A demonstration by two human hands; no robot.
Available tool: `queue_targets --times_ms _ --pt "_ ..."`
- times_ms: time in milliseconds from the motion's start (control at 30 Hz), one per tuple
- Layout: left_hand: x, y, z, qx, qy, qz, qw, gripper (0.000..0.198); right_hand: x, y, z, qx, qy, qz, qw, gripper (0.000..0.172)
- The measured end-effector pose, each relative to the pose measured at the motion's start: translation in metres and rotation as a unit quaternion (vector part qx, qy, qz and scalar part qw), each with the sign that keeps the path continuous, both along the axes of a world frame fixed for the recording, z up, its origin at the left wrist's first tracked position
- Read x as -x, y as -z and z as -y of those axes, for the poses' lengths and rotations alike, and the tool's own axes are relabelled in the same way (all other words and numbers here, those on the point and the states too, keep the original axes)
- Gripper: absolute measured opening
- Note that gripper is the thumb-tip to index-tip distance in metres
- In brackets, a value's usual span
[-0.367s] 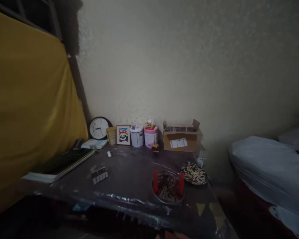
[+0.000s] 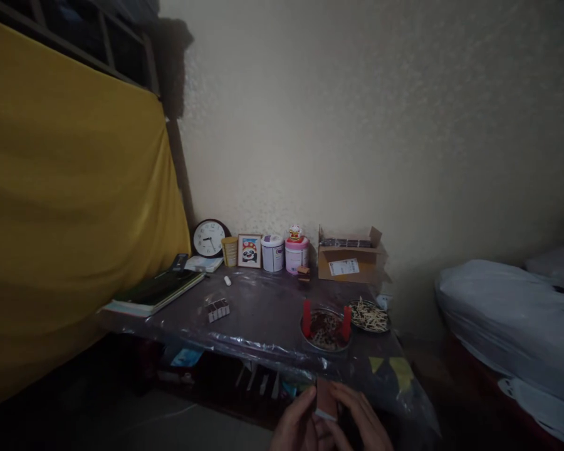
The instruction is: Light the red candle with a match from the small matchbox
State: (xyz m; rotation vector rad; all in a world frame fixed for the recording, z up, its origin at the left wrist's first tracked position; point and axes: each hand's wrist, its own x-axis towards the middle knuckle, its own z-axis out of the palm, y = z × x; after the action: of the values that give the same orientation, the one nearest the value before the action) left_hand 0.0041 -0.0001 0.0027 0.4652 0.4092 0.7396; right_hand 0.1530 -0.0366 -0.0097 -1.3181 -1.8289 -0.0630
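Below the table's front edge, my left hand (image 2: pixel 295 421) and my right hand (image 2: pixel 363 416) hold a small matchbox (image 2: pixel 326 398) between them. Its brown side faces up and a pale end points toward me. The left thumb presses one side of the box, and the right fingers lie along the other. On the table beyond stands a round metal bowl (image 2: pixel 326 348) with dark-tipped bits in it and two red upright strips at its sides. Loose matchsticks fill a round dish (image 2: pixel 368 318) behind it to the right.
A wrapped pack of small boxes (image 2: pixel 217 311) lies left on the plastic-covered table (image 2: pixel 263 307). At the back stand a clock (image 2: pixel 209 238), a framed panda picture (image 2: pixel 249 252), two canisters (image 2: pixel 273 254) and a cardboard carton (image 2: pixel 352 266). A book (image 2: pixel 155 294) rests by the yellow curtain (image 2: pixel 84 207).
My hands and the matchbox have come up into view from the bottom edge. The camera view has shifted, so the left part of the table now sits further right.
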Motion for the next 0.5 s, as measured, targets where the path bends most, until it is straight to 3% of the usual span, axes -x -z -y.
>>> queue_targets --times_ms 267,500 --pt "-0.003 0.006 0.003 0.002 -0.037 0.067 0.997 0.016 0.01 -0.01 0.01 0.04 -0.017 -0.074 0.996 0.033" --pt "-0.001 0.0 0.005 -0.019 -0.031 0.072 0.997 0.014 0.016 -0.011 0.011 0.044 -0.019 -0.132 0.99 0.03"
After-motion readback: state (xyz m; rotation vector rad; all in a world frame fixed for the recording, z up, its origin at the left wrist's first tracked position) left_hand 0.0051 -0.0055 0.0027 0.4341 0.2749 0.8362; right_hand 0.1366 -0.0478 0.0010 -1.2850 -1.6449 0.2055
